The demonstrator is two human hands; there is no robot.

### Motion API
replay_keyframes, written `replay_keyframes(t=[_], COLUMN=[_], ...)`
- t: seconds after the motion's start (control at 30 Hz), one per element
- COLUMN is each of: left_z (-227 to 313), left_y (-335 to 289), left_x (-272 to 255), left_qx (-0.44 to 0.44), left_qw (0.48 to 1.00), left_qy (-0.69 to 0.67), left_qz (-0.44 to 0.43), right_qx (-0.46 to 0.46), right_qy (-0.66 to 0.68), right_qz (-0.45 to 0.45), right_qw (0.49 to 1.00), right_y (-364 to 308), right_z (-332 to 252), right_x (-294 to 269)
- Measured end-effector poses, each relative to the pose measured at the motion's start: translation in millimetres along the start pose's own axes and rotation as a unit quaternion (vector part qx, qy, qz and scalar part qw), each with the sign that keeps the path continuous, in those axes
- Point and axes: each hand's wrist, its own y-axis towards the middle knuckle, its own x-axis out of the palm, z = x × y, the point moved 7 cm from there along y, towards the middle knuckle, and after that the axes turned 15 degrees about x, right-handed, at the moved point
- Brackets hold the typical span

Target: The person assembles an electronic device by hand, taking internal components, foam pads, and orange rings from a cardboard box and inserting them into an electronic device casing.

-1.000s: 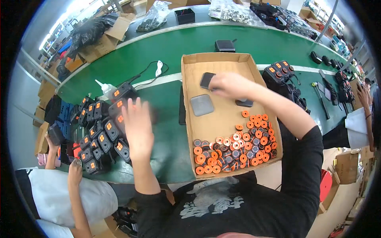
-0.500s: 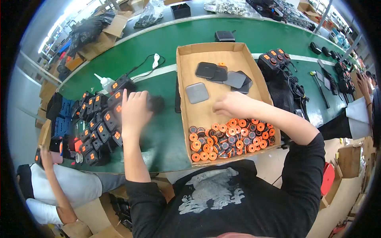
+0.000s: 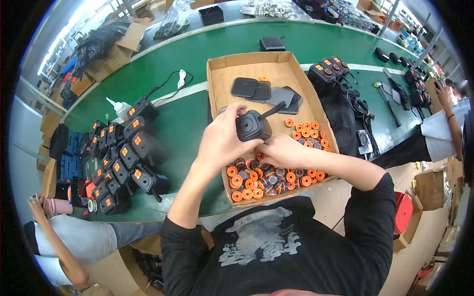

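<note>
My left hand (image 3: 221, 138) grips a black boxy device (image 3: 252, 127) with a round boss on its face and a short arm sticking out to the upper right. It is held above a shallow cardboard tray (image 3: 215, 79). Close below the device, my right hand (image 3: 281, 150) is closed in a pinch, with an orange-and-black round knob (image 3: 260, 157) showing at its fingertips. Many loose orange-and-black knobs (image 3: 269, 180) fill the near end of the tray, partly covered by my right hand and forearm. Flat dark square plates (image 3: 244, 87) lie farther up the tray.
Rows of black devices with orange squares (image 3: 129, 157) stand left on the green table (image 3: 190, 163), near a white squeeze bottle (image 3: 120, 108) and a cable with a white plug (image 3: 181, 79). More devices (image 3: 328, 71) sit right of the tray. Co-workers are at both sides.
My left hand has come from the rows of devices at the left to above the tray, bringing one black device. My right hand has moved left and down toward it, and some knobs have shifted.
</note>
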Motion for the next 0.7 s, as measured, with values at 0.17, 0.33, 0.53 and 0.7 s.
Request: replay_keyframes(t=[0.17,0.33,0.53,0.7], left_z=[-22,-26,-19,-35], left_y=[-5,-9,-16,-24], left_x=[11,28,42,41], left_qx=[0.059,0.051,0.064,0.009], left_qw=[0.997,0.998,0.996,0.995], left_qy=[0.058,0.022,0.031,-0.091], left_qz=[0.008,-0.029,-0.049,-0.027], right_qx=[-0.089,-0.011,-0.005,-0.058], right_qy=[0.032,0.243,0.243,0.075], right_qz=[0.114,0.192,0.285,0.339], right_qw=[0.989,0.951,0.927,0.936], right_y=[-43,-60,-46,-34], right_z=[-7,9,2,-13], right_x=[-30,-64,-79,-75])
